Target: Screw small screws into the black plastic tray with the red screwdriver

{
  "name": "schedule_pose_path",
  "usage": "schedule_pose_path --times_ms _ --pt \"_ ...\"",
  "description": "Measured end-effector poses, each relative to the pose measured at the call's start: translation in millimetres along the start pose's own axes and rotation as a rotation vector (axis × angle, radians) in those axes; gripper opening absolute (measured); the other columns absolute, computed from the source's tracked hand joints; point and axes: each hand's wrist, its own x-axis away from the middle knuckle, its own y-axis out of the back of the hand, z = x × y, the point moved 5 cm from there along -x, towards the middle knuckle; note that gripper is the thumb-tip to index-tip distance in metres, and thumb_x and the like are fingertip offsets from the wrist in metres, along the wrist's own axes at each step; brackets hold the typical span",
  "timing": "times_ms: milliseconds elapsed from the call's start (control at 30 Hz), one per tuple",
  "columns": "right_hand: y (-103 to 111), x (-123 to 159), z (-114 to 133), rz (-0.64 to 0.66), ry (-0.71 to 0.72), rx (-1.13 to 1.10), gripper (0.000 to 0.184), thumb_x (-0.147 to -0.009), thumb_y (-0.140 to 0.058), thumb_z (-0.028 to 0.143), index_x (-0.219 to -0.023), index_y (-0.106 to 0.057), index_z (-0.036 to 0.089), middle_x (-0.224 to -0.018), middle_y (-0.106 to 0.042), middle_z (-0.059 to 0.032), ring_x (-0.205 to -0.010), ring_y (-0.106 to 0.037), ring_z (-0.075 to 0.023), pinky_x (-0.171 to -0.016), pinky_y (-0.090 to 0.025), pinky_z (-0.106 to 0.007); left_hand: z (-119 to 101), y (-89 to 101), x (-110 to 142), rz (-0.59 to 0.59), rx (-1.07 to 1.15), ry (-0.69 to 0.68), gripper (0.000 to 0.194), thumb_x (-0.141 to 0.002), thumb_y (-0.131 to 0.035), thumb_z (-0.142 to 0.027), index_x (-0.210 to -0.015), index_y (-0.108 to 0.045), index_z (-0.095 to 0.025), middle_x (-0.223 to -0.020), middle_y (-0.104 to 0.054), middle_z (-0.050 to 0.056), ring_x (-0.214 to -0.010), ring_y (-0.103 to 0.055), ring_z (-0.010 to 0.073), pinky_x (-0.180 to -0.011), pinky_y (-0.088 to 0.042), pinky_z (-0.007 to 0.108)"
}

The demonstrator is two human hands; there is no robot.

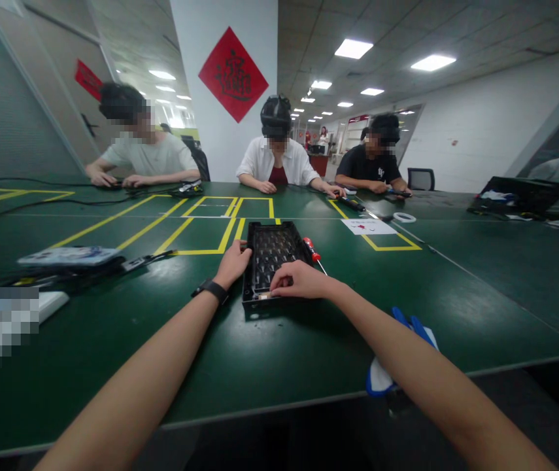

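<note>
A black rectangular plastic housing (pixel 279 245) lies open side up on the green table, rows of small cone-like shapes inside it. My left hand (pixel 234 261) grips its left wall, the thumb over the rim. Over the near end of the housing, my right hand (pixel 296 280) is closed with fingertips pinched together. Just left of those fingertips, a small pale piece (pixel 262 296) sits at the near left corner; whether the fingers hold it cannot be made out. A red-handled screwdriver (pixel 311 250) lies against the right side of the housing.
Blue-and-white gloves (pixel 381 376) lie by the near edge, under my right forearm. At left are a stack of flat items (pixel 68 256) and cables. A paper sheet (pixel 368 226) and a tape roll (pixel 404 217) lie farther right. Several people sit across the table (pixel 456 294).
</note>
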Motion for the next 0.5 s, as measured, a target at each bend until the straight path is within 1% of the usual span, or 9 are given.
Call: schedule_pose_path --times_ms 333,500 --pt "-0.1 -0.3 1.2 0.003 0.003 0.034 0.021 -0.078 -0.061 0.030 -0.088 -0.070 0.014 -0.079 -0.065 -0.0042 -0.070 -0.058 -0.0103 -0.066 -0.046 -0.021 0.8 -0.7 -0.9 0.001 0.021 -0.016 0.041 -0.078 -0.041 -0.030 -0.115 -0.050 -0.015 -0.101 -0.064 0.010 -0.090 -0.060 0.0219 -0.081 -0.045 0.033" --pt "0.6 0.3 2.8 -0.004 -0.001 0.035 0.020 -0.078 -0.062 0.030 -0.087 -0.070 0.014 -0.077 -0.065 -0.0038 -0.069 -0.057 -0.0099 -0.066 -0.045 -0.020 1.0 -0.1 -0.8 -0.007 0.010 -0.002 0.040 -0.077 -0.042 -0.029 -0.114 -0.051 -0.015 -0.103 -0.064 0.011 -0.094 -0.059 0.0223 -0.083 -0.045 0.034"
